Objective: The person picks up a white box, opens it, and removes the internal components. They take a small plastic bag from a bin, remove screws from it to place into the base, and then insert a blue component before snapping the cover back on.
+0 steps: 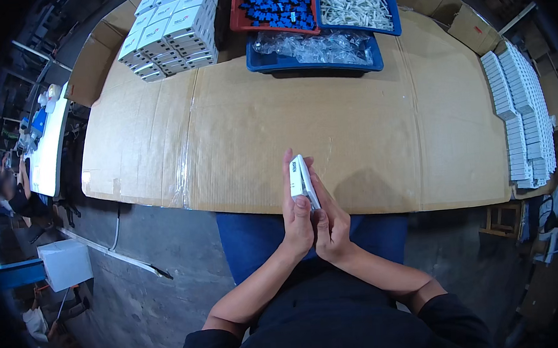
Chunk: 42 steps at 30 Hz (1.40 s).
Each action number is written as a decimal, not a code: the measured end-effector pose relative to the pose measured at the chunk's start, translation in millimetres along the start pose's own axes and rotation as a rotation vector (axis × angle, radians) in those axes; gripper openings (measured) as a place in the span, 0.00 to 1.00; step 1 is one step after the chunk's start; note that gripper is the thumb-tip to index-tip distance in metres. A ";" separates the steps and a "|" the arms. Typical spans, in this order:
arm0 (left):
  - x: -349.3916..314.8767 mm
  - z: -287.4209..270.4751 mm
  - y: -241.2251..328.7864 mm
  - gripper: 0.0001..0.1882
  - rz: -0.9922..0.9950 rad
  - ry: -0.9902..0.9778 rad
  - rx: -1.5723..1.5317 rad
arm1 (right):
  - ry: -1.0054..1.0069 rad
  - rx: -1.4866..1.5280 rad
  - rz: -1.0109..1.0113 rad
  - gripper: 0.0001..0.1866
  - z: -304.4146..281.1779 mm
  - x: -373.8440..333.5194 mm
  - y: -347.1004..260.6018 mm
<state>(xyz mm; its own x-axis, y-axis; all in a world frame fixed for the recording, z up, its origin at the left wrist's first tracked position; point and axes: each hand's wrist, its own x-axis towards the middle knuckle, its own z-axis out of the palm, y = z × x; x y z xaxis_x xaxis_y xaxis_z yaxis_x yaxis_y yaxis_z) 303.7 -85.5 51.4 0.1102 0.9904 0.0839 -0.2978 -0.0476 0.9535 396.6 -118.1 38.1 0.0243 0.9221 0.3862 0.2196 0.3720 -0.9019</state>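
Between my palms, just above the table's near edge, is a small white box (297, 178) with dark print on one face. It stands on end, and a gap shows along its right side. My left hand (294, 219) presses its left face, the thumb lying across the lower front. From the other side my right hand (331, 221) holds it, fingers stretched up along its right face. What is inside the box cannot be made out.
Cardboard covers the table (257, 137). Stacked white boxes (168, 30) stand far left, and more white boxes (520, 112) line the right edge. At the back are a red tray (237, 23) of blue parts, a blue tray (394, 17) of white pieces and another blue tray (272, 69) of clear plastic bags.
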 end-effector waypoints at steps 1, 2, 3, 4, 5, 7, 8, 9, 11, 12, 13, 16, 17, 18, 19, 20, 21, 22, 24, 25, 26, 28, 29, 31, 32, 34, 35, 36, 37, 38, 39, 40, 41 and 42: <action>0.5 -1.4 -0.9 0.56 0.005 0.028 0.012 | -0.001 0.002 -0.002 0.29 1.1 1.7 0.6; 1.1 -3.3 -2.1 0.56 0.009 0.056 0.023 | -0.010 0.127 0.029 0.28 2.3 4.3 2.4; 1.8 -9.0 -3.3 0.59 -0.009 0.040 0.003 | -0.018 0.252 0.060 0.28 3.1 6.7 4.4; 3.1 -11.1 -2.7 0.59 -0.009 0.038 0.003 | -0.015 0.251 0.060 0.28 3.1 8.2 6.7; 4.5 -12.2 -1.9 0.59 -0.014 0.012 -0.010 | 0.036 0.348 0.225 0.28 2.9 9.4 9.2; 6.2 -13.4 3.5 0.59 -0.028 -0.037 -0.023 | 0.184 0.550 0.532 0.26 6.5 12.1 16.0; 5.1 -13.8 2.5 0.59 -0.029 -0.049 -0.024 | 0.196 0.549 0.529 0.26 2.2 13.0 22.6; 3.0 -14.3 0.0 0.60 0.002 -0.068 -0.053 | 0.152 0.734 0.829 0.26 -6.3 13.3 30.2; 4.0 -14.7 -2.4 0.61 0.074 -0.094 -0.021 | 0.010 1.044 1.071 0.27 -16.1 18.1 26.6; 4.2 -15.5 -3.1 0.61 0.073 -0.103 -0.020 | 0.019 1.048 1.066 0.27 -19.3 16.6 28.6; 3.0 -15.5 -4.3 0.61 0.081 -0.132 -0.041 | -0.036 1.147 1.057 0.28 -24.0 14.8 30.6; 0.3 -10.5 -5.6 0.62 0.082 -0.178 -0.083 | -0.085 1.248 0.990 0.29 -27.0 13.0 32.5; -0.8 -9.9 -8.0 0.62 0.091 -0.189 -0.061 | -0.065 1.222 0.977 0.29 -25.7 12.3 34.2; -2.0 -10.0 -10.6 0.62 0.101 -0.199 -0.040 | -0.045 1.196 0.964 0.28 -24.9 11.4 36.3; -2.8 -12.5 -13.2 0.60 0.129 -0.197 0.003 | -0.043 1.197 0.963 0.28 -24.8 10.8 38.7; -2.9 -12.6 -15.8 0.60 0.129 -0.199 0.004 | -0.050 1.136 1.002 0.27 -24.6 10.0 41.6; -2.9 -11.7 -17.6 0.58 0.115 -0.159 0.036 | -0.058 1.074 1.041 0.27 -24.2 9.3 44.1; -2.5 -11.0 -18.2 0.56 0.101 -0.119 0.068 | -0.057 1.076 1.041 0.27 -22.9 8.4 46.8; -2.9 -9.5 -15.0 0.52 0.082 -0.110 0.080 | 0.068 0.891 1.098 0.25 -20.0 7.4 50.2; -3.8 -7.9 -11.8 0.51 0.074 -0.100 0.089 | 0.064 0.893 1.099 0.25 -19.3 9.6 47.9; -4.4 -7.3 -10.2 0.50 0.066 -0.089 0.098 | 0.107 0.823 1.078 0.24 -19.7 12.3 44.6; -3.1 -12.8 -13.9 0.49 0.095 -0.096 0.200 | 0.142 0.754 1.059 0.24 -21.6 18.4 29.0; -1.7 -16.2 -17.2 0.48 0.124 -0.107 0.299 | 0.119 0.779 0.995 0.24 -24.5 23.4 14.1; 4.7 -22.0 -24.6 0.48 0.196 -0.108 0.345 | 0.061 0.758 0.887 0.26 -25.6 27.5 -5.1; 6.3 -24.1 -29.6 0.47 0.269 -0.114 0.390 | 0.059 0.758 0.888 0.26 -21.2 24.8 -7.0; 4.8 -24.5 -35.8 0.48 0.304 -0.090 0.382 | 0.036 0.652 0.672 0.27 -12.9 18.7 -8.6; 6.1 -24.3 -33.7 0.48 0.363 -0.082 0.439 | 0.032 0.688 0.628 0.28 -12.2 16.5 -5.9; 6.8 -24.0 -32.7 0.48 0.422 -0.073 0.496 | 0.033 0.687 0.629 0.28 -11.8 15.4 -7.0; 6.4 -24.3 -33.0 0.48 0.423 -0.071 0.497 | 0.033 0.672 0.650 0.28 -10.3 14.7 -8.9; 5.7 -24.2 -34.1 0.47 0.404 -0.031 0.490 | 0.033 0.656 0.670 0.27 -9.3 13.7 -10.3; 5.0 -24.2 -35.3 0.48 0.385 0.009 0.482 | 0.031 0.656 0.670 0.27 -9.2 10.8 -8.1; 4.1 -24.3 -36.2 0.48 0.385 0.011 0.483 | -0.005 0.565 0.677 0.27 -9.7 7.1 -4.2; 3.2 -24.3 -37.2 0.47 0.372 0.029 0.468 | -0.041 0.473 0.683 0.27 -10.1 4.1 -2.2; 2.2 -24.5 -38.3 0.47 0.359 0.046 0.452 | -0.043 0.473 0.683 0.27 -10.3 1.8 -2.0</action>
<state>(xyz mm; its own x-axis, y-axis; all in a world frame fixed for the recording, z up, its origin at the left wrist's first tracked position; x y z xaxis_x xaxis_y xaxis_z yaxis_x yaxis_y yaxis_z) 292.1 -78.3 8.0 0.0329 0.9061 0.4219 0.1267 -0.4225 0.8975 406.2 -118.3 42.6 -0.0363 0.9608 -0.2748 -0.2633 -0.2745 -0.9248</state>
